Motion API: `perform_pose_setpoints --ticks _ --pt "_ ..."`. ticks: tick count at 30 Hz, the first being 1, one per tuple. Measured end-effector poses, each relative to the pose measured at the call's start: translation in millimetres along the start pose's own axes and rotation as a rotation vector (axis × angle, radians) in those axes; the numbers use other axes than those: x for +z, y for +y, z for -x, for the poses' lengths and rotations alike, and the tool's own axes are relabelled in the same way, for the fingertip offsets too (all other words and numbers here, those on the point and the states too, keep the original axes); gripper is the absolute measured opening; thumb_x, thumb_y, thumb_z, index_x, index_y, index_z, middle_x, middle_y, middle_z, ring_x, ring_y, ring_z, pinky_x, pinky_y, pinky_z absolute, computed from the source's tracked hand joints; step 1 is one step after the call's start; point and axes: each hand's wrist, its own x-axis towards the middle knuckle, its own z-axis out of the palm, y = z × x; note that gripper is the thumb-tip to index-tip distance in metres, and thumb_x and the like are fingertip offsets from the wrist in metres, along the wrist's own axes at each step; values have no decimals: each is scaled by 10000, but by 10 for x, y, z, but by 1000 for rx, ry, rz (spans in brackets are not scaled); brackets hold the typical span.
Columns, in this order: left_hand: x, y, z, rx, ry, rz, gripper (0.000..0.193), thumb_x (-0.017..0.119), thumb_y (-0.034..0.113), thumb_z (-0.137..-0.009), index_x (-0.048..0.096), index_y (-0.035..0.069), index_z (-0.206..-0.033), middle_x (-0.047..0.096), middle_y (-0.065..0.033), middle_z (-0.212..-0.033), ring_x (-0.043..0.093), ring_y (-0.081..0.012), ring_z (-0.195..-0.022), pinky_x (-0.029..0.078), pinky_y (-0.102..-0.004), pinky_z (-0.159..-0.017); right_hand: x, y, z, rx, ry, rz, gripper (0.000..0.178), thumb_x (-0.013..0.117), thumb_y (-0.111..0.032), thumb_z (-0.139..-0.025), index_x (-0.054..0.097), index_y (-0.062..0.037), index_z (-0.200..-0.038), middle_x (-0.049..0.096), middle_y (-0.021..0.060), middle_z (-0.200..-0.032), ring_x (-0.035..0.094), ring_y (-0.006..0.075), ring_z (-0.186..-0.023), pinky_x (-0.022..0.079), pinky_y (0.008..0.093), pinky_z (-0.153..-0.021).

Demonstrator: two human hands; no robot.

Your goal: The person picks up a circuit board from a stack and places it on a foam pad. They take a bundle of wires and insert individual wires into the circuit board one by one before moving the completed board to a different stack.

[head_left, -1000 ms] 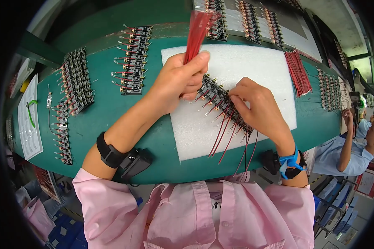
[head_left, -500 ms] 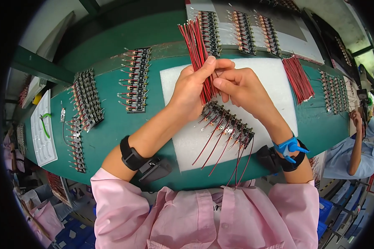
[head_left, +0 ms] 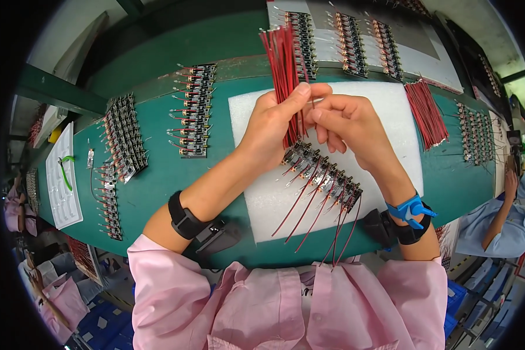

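My left hand (head_left: pixel 265 125) is closed around a bundle of thin red and dark wires (head_left: pixel 280 64), its thumb pressed along them. Beside it, the thumb and forefinger of my right hand (head_left: pixel 353 125) pinch a single wire that stands slightly apart from the bundle. My right hand's other fingers are loosely curled. Just below both hands, a strip of small circuit boards (head_left: pixel 326 178) lies slantwise on a white foam sheet (head_left: pixel 385 116). Several wires trail from the strip toward me.
On the green table (head_left: pixel 157 192) at left are more board strips (head_left: pixel 193 111) and a white tray (head_left: pixel 64 192) with green-handled pliers (head_left: pixel 66 174). A second wire bundle (head_left: pixel 426 114) lies at right. Further strips (head_left: pixel 351 44) lie at the back. Another person (head_left: pixel 496 210) sits at far right.
My right hand has shifted slightly right, away from my left, and a single wire now stands apart from the bundle. The bundle has tilted more upright. The whole view has shifted a little.
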Motion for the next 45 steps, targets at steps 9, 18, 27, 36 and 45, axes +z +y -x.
perform_pose_setpoints --ticks 9,18,27,36,45 --pt "-252 77 119 -93 -79 -360 238 484 240 -788 536 7 -795 420 30 -530 374 -44 -412 305 -193 -367 -38 5 93 -26 42 -217 126 527 -120 -767 544 4 -749 500 33 -535 367 40 -353 305 171 -343" --pt "-194 16 158 -68 -35 -505 167 563 169 -744 533 7 -772 398 48 -507 310 -15 -402 227 -176 -357 91 87 95 -126 252 3 111 570 -105 -738 555 5 -727 492 11 -529 363 28 -376 283 165 -350" --pt "-251 -44 150 217 -70 -789 204 548 153 -711 497 -20 -614 426 4 -488 369 -63 -455 308 -236 -414 88 180 159 -240 244 236 109 582 -95 -728 552 10 -721 517 -5 -600 431 25 -502 317 138 -446" --pt "-322 -12 152 99 -102 -879 172 564 165 -717 530 3 -673 402 40 -504 342 -24 -461 270 -194 -401 68 319 195 -134 200 273 75 578 -58 -706 555 12 -713 526 -12 -658 430 29 -586 333 162 -525" --pt "-306 48 170 122 -18 -724 233 542 196 -704 483 -4 -601 382 25 -485 326 -45 -457 269 -240 -400 135 365 210 -214 202 567 46 565 -25 -661 537 11 -651 466 -15 -600 342 42 -529 292 189 -491"
